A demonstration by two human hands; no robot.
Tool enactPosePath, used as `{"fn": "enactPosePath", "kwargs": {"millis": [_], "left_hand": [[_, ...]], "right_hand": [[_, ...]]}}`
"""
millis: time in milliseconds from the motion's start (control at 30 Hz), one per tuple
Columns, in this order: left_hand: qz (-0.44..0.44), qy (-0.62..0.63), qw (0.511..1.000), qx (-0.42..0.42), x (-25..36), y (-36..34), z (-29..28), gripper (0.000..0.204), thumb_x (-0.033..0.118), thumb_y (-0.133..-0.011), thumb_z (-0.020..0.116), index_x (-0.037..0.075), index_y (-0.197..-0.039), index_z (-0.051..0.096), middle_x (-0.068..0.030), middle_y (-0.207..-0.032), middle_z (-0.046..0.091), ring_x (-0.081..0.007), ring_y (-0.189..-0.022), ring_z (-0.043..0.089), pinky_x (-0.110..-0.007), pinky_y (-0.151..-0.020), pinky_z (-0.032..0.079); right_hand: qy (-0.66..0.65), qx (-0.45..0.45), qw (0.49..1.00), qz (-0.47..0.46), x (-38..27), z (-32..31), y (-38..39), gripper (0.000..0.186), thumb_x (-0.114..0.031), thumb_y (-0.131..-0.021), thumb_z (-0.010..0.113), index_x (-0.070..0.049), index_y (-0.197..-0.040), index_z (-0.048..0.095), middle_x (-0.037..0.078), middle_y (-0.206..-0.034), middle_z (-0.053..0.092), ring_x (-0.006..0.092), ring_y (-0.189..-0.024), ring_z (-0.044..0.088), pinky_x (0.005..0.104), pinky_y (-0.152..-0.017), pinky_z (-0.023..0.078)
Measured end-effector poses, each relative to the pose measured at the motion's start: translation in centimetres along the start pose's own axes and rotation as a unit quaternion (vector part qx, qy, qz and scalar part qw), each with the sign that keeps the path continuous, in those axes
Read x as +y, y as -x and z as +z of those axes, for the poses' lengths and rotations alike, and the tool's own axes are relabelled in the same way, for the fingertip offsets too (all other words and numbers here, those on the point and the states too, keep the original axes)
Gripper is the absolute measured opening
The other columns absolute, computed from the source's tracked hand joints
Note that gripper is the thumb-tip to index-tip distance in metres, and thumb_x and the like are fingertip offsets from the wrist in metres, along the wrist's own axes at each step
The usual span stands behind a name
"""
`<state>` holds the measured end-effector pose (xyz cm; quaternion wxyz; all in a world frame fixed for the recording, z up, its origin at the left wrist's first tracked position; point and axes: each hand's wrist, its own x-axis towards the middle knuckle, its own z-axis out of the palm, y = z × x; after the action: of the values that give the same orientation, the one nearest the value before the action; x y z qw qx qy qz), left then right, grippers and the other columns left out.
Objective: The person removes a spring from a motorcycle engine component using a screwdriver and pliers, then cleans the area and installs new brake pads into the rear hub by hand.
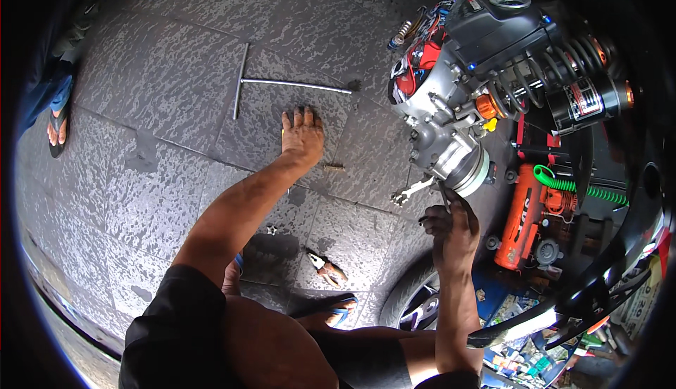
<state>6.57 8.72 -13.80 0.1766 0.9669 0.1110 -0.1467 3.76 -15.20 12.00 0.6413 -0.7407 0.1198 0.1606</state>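
Observation:
My left hand [303,139] is stretched out over the tiled floor, fingers extended. A sliver of yellow shows at its left edge; I cannot tell what it is. Just beyond the fingertips lies a long metal T-handle wrench [292,84]. My right hand [454,228], blackened with grease, is raised below the round end of the engine's cylinder [465,171]. Its fingers are curled, with a thin dark piece near the fingertips that I cannot make out. A pale metal, wrench-like piece [415,189] juts from the cylinder's left side. The scooter engine [433,142] carries a black airbox [496,26].
Pliers [326,268] and a small rod-shaped piece [334,168] lie on the floor. To the right are a coil-spring shock absorber [581,100], an orange air compressor [517,220], a green coiled hose [591,192] and a wheel [415,297]. Other people's sandaled feet [58,128] are at left.

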Motion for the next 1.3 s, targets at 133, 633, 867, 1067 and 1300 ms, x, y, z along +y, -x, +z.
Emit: {"fn": "enactPosePath", "kwargs": {"millis": [133,633,867,1067,1300], "left_hand": [[0.018,-0.019,0.999,0.034,-0.8,0.5,1.2,0.050,0.018,-0.099,0.034,0.000,-0.145,0.038,-0.0188,-0.156,0.027,-0.0400,-0.143,0.025,-0.062,-0.115,0.018],[0.448,0.394,0.766,0.240,10.6,7.3,-8.7,0.045,0.018,-0.078,0.068,-0.004,-0.112,0.049,-0.0306,-0.150,0.028,-0.0434,-0.142,0.027,-0.052,-0.117,0.027],[0.331,0.468,0.777,0.259,10.2,8.3,-8.8,0.027,0.012,-0.080,0.068,-0.001,-0.097,0.052,-0.0229,-0.101,0.064,-0.0370,-0.084,0.067,-0.042,-0.069,0.054],[0.307,0.471,0.784,0.263,9.3,8.1,-7.9,0.016,0.015,-0.082,0.067,0.003,-0.082,0.057,-0.0163,-0.066,0.063,-0.0343,-0.056,0.063,-0.044,-0.052,0.049],[0.250,0.469,0.819,0.216,8.4,7.4,-6.0,0.017,0.018,-0.084,0.065,0.002,-0.084,0.059,-0.0177,-0.068,0.064,-0.0359,-0.058,0.064,-0.045,-0.053,0.050]], "right_hand": [[0.569,0.048,0.710,-0.412,-0.4,0.0,0.7,0.030,-0.016,-0.097,0.056,0.001,-0.121,0.059,0.019,-0.084,0.069,0.0255,-0.070,0.070,0.0352,-0.068,0.054],[0.560,0.008,0.793,-0.242,-0.8,1.2,1.1,0.047,-0.010,-0.092,0.062,-0.003,-0.137,0.050,0.021,-0.093,0.071,0.0379,-0.083,0.070,0.0419,-0.071,0.055],[0.196,0.072,0.977,-0.053,-0.9,1.7,0.1,0.035,-0.018,-0.100,0.042,0.009,-0.112,0.060,0.017,-0.080,0.070,0.0171,-0.062,0.066,0.0296,-0.055,0.051],[0.644,0.042,0.669,-0.369,-1.3,0.4,1.2,0.025,-0.010,-0.096,0.050,0.005,-0.114,0.060,0.014,-0.080,0.071,0.0161,-0.061,0.067,0.0327,-0.055,0.051],[0.592,0.003,0.695,-0.408,0.5,1.5,0.8,0.035,-0.015,-0.099,0.050,0.007,-0.127,0.051,0.015,-0.079,0.071,0.0203,-0.066,0.070,0.0340,-0.060,0.055]]}}
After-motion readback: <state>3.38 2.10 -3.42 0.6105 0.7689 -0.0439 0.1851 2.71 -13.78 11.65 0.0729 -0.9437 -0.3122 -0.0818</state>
